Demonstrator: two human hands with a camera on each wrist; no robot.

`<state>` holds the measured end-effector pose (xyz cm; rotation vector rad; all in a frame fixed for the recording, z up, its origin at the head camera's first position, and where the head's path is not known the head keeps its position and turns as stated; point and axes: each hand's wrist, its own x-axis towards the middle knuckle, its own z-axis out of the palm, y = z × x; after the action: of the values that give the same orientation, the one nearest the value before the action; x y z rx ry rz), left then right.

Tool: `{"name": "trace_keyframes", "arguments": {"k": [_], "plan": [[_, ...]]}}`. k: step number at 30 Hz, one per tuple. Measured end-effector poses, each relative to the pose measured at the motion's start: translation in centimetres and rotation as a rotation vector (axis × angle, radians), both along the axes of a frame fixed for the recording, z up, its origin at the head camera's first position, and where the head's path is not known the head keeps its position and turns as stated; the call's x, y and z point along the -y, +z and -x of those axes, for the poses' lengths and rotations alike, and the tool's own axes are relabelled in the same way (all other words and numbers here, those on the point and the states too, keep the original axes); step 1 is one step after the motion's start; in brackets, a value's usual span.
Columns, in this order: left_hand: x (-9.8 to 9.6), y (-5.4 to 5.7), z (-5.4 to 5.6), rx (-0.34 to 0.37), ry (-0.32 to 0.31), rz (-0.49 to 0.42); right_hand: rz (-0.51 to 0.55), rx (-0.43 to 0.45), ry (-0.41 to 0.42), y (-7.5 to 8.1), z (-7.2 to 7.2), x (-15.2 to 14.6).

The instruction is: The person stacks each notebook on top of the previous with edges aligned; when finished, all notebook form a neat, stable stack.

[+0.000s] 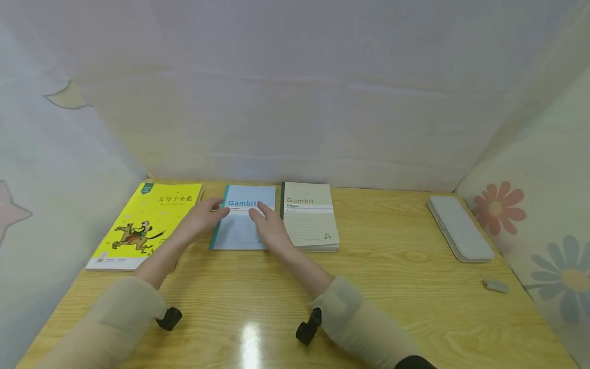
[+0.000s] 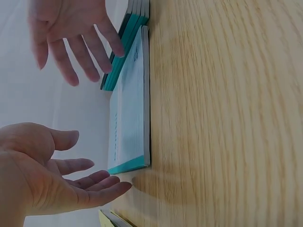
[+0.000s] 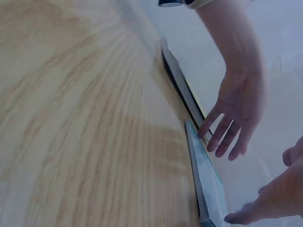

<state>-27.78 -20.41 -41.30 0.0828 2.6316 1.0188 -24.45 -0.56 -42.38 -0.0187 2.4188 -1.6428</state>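
A light blue Gambit notebook [image 1: 239, 233] with a teal spine lies flat at the back of the table. Over its left edge hovers my left hand [image 1: 205, 215], fingers loosely extended and holding nothing. On the other side, my right hand [image 1: 273, 229] is over the notebook's right part, also with nothing in its fingers. In the left wrist view both palms face the blue notebook [image 2: 127, 109], the left hand [image 2: 61, 175] near its spine end. The right wrist view has the right fingertips close to the notebook's [image 3: 208, 184] near end.
A cream Gambit notebook [image 1: 309, 220] tops a stack just right of the blue one. To the left lies a yellow comic book [image 1: 138, 215]. A white case [image 1: 461, 228] and a small grey-green object [image 1: 495, 286] lie far right. Fabric walls [image 1: 295, 102] enclose the table.
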Motion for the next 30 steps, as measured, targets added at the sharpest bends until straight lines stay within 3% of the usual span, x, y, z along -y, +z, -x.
{"name": "trace_keyframes", "arguments": {"k": [5, 8, 11, 14, 18, 30], "plan": [[0.6, 0.2, -0.5, 0.009, 0.001, 0.015, -0.236, -0.107, 0.282, -0.9, -0.7, 0.6], [0.7, 0.3, -0.7, 0.011, 0.001, 0.021, -0.449, -0.225, 0.465, -1.3, -1.0, 1.1], [0.8, 0.4, -0.8, 0.012, -0.002, 0.036, -0.665, -0.339, 0.574, -1.7, -1.1, 1.5], [1.0, 0.5, -1.0, 0.024, 0.000, 0.032, -0.837, -0.398, 0.627, -2.0, -1.3, 1.6], [1.2, 0.5, -1.4, 0.041, 0.004, 0.019, -0.981, -0.407, 0.690, -2.7, -1.6, 1.4], [1.8, -0.2, -2.6, 0.009, -0.010, 0.024, -1.054, -0.414, 0.764, -3.4, -1.9, 1.1]]}}
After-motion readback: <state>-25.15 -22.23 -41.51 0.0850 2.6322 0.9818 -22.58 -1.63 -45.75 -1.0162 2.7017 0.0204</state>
